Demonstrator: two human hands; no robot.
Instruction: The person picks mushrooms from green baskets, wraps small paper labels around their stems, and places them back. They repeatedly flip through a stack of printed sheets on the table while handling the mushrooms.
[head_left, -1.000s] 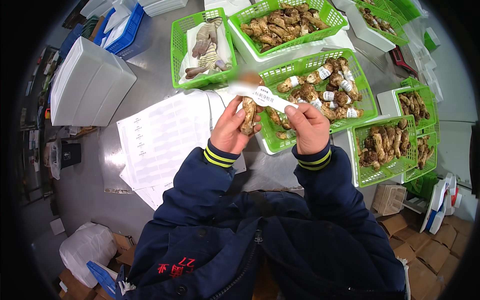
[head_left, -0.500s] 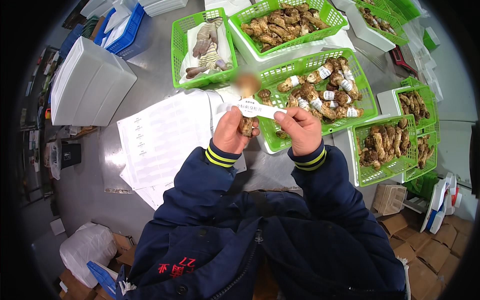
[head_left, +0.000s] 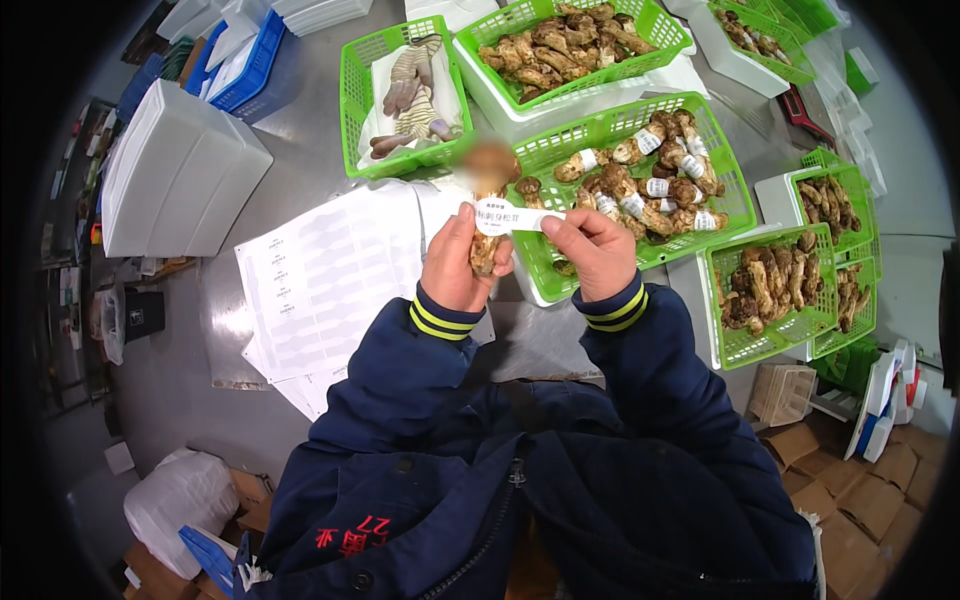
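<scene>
My left hand (head_left: 456, 264) is closed around the stem of a brown mushroom (head_left: 484, 256), held upright with its blurred cap pointing away from me. A white label strip (head_left: 497, 217) with a round middle lies across the stem. Its left end passes under my left thumb and is hidden there. Between thumb and fingers, my right hand (head_left: 597, 252) pinches the strip's right end, which stretches out to the side. Just beyond, a green basket (head_left: 735, 175) holds several mushrooms (head_left: 620, 190), many with white bands around their stems.
Label sheets (head_left: 330, 270) lie on the metal table (head_left: 225, 300) at the left. Gloves (head_left: 410, 95) rest in another green basket (head_left: 352, 110). More mushroom baskets stand at the back (head_left: 665, 50) and right (head_left: 745, 355). White foam boxes (head_left: 185, 165) are stacked far left.
The strip's left end no longer sticks out past my left thumb; the strip now sits closer against the stem. Both hands have shifted slightly left.
</scene>
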